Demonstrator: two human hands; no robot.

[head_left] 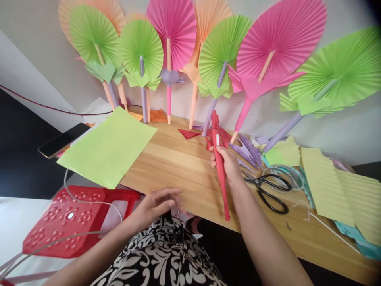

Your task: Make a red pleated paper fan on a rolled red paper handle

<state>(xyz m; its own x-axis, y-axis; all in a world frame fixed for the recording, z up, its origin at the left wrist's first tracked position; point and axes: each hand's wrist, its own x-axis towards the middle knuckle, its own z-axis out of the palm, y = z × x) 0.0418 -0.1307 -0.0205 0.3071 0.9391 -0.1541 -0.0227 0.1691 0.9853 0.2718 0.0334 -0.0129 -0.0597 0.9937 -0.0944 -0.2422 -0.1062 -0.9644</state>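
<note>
My right hand (228,161) grips a long, narrow bundle of folded red paper (222,178), held upright with a white patch near its top and a ragged upper end. My left hand (160,204) hovers by the table's front edge, fingers stretched out and holding nothing. Black-handled scissors (264,184) lie to the right of my right forearm. Pleated purple paper (247,151) with cut edges is behind them, and a red paper triangle (189,134) rests farther back. A light green sheet (110,147) covers the table's left end.
Round pleated paper fans on sticks, like this pink one (282,39), lean along the wall. A phone (64,140) is at the far left, above a red plastic stool (65,222). Coiled clear cord (297,174) and corrugated yellow paper (327,190) occupy the right side.
</note>
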